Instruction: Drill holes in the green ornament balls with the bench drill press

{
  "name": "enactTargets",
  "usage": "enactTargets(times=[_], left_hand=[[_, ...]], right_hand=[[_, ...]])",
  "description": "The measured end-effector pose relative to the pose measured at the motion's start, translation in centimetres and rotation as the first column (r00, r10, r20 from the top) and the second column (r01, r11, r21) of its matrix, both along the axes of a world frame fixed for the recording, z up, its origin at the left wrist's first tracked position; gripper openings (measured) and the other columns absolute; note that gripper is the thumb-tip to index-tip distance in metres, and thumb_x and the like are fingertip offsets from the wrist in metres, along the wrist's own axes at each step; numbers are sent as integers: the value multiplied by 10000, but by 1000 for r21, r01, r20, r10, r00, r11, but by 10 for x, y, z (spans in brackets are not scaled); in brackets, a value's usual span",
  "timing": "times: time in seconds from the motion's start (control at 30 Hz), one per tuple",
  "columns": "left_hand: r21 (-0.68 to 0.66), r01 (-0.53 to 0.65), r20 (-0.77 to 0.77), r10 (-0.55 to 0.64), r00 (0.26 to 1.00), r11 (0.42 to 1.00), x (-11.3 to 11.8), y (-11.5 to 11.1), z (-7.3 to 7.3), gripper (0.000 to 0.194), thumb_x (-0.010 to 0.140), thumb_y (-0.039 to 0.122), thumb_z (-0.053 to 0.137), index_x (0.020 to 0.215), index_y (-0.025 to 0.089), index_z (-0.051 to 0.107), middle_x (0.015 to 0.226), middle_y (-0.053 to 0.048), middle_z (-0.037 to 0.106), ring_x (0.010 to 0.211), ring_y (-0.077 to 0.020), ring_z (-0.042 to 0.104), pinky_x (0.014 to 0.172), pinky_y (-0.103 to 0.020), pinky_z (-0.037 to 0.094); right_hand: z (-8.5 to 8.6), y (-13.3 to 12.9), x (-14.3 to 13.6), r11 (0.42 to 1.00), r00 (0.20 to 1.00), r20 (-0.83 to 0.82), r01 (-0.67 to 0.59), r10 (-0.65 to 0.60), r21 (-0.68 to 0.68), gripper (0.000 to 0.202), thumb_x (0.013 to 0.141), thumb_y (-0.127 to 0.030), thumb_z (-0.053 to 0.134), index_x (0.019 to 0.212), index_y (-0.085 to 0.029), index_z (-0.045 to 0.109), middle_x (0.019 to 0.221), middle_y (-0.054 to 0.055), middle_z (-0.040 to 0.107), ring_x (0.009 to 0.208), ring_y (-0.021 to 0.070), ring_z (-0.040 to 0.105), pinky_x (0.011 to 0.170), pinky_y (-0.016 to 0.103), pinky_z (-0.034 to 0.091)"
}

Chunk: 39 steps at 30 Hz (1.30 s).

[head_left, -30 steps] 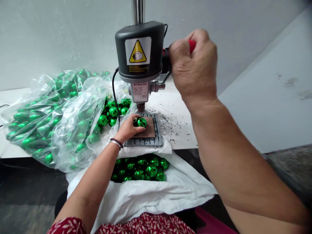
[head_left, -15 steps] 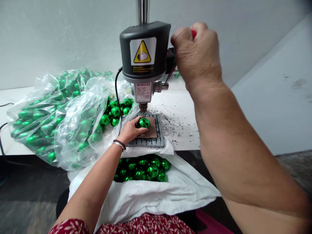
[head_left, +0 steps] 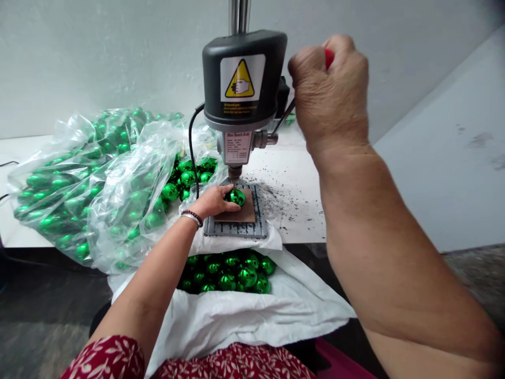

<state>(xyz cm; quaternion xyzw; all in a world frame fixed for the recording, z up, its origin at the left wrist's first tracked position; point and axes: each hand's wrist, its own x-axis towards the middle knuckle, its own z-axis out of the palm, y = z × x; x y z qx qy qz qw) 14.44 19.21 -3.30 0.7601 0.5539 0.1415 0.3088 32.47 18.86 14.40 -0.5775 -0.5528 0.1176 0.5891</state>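
Note:
My left hand point(head_left: 218, 201) is closed around the left side of a shiny green ball point(head_left: 237, 197), thumb at the near side and fingers at the far side. The ball rests on a brown board point(head_left: 248, 213) lying on the grey slotted base point(head_left: 258, 229) of a mini bench drill point(head_left: 244, 79). Directly above the ball is the drill's chuck point(head_left: 235, 172); whether the bit touches the ball is hard to make out. Up at the right of the drill head, my right hand point(head_left: 333, 95) is wrapped round the red-tipped feed lever point(head_left: 329, 58).
Clear plastic bags point(head_left: 118, 184) full of green balls cover the table's left side. More green balls point(head_left: 236, 271) lie on a white cloth sack point(head_left: 236, 321) over my lap. Dark shavings point(head_left: 284, 202) litter the white tabletop point(head_left: 305, 184). A black cable point(head_left: 191, 142) hangs beside the drill.
The drill, ball and both hands appear slightly further right, apparently from a small shift of the camera. Both hands keep their grips on the ball and the lever.

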Motion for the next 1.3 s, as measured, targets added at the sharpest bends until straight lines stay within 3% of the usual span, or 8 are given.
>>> enactTargets(times=[0.13,0.43,0.67,0.93,1.3], left_hand=[[-53,-2,54,5,999,999,0,3,-2,797,699,404,806,1421,144,588,1103,-48,771,1019,-250,702,945,-316,533],[-67,-46,167,56,984,997,1,-4,-11,777,712,347,814,1421,122,590,1120,-94,767,1043,-287,700,991,-381,526],[-34,-35,178,40,983,999,-4,-3,-17,764,711,375,810,1402,124,604,1146,-82,757,1057,-272,690,1001,-376,521],[-5,-22,157,22,987,1000,-4,-5,-16,767,706,397,799,1404,146,604,1162,-59,755,1068,-267,686,1000,-365,522],[-30,-25,188,30,982,999,-4,-8,-15,800,713,371,803,1444,150,564,1269,-83,726,1168,-285,664,1077,-401,486]], right_hand=[[-1,-3,0,1000,1000,16,-1,0,6,380,962,-232,491,644,-186,289,628,-65,280,605,26,234,647,237,238],[-20,-20,3,991,1000,12,-29,28,132,349,912,-161,557,650,-187,327,613,-69,307,605,34,267,656,246,279],[-43,-39,11,977,991,130,-30,3,210,200,848,-190,525,701,-155,395,632,-98,335,601,-18,276,685,184,302],[-67,-41,13,935,987,160,-58,1,350,127,841,-217,497,748,-163,430,676,-73,418,628,-3,353,657,185,349],[-80,-47,13,915,986,166,-60,-7,398,113,847,-257,484,769,-179,459,669,-60,467,613,20,396,634,196,374]])
